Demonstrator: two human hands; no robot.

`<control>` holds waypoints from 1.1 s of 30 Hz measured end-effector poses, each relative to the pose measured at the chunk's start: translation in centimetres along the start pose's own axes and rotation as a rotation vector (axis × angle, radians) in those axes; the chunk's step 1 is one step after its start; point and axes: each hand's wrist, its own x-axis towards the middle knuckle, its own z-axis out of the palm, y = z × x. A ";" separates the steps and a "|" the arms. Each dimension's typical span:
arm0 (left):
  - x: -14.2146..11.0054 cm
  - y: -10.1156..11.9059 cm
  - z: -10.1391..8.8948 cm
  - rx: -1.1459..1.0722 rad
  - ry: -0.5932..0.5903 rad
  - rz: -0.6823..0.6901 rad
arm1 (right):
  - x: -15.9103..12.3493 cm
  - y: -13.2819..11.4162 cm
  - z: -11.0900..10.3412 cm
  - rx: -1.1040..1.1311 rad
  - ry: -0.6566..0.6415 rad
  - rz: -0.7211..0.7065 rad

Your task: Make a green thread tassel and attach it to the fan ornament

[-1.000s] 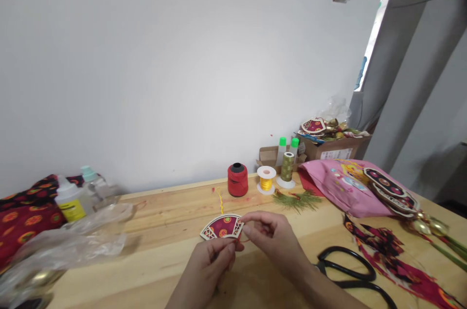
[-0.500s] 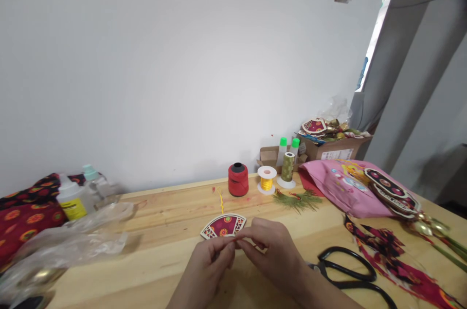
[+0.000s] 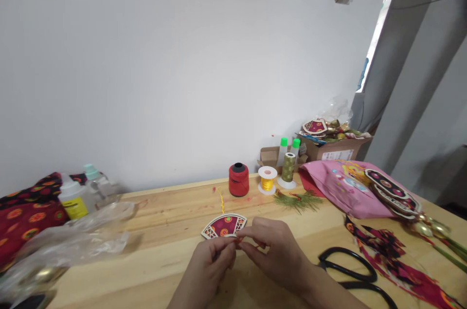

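A fan-shaped ornament [image 3: 224, 225] with a pale cut-out frame and dark red patterned fabric lies just beyond my hands, a yellow braided cord [image 3: 222, 200] running from its top. My left hand [image 3: 212, 261] is closed in a pinch at the ornament's lower edge. Fingertip to fingertip with it, my right hand [image 3: 272, 250] pinches as well. A short bit of red thread shows between the fingertips; how it meets the ornament is hidden. Black-handled scissors [image 3: 348, 265] lie beside my right forearm, which covers their blades.
Behind the ornament stand a red thread cone [image 3: 239, 181], a yellow cord spool [image 3: 267, 182] and an olive thread spool [image 3: 288, 169]. Green tassel threads [image 3: 299, 200], a pink bag [image 3: 328, 182] and fabric scraps [image 3: 394, 255] lie right. Plastic wrapping [image 3: 91, 241] and a glue bottle [image 3: 75, 199] sit left.
My fingertips have shifted very slightly around the red thread, with both hands still meeting at the ornament's lower edge. The whole view has moved a little; nothing else differs.
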 end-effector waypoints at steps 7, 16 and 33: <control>0.1 0.0 -0.1 0.020 0.000 0.004 | 0.0 0.1 0.4 0.005 0.019 -0.003; -0.2 0.7 0.0 0.029 -0.018 0.020 | -0.2 0.2 0.8 0.004 0.021 0.009; -0.2 0.5 0.0 -0.041 -0.074 0.025 | -0.1 -0.1 1.0 0.006 0.091 0.003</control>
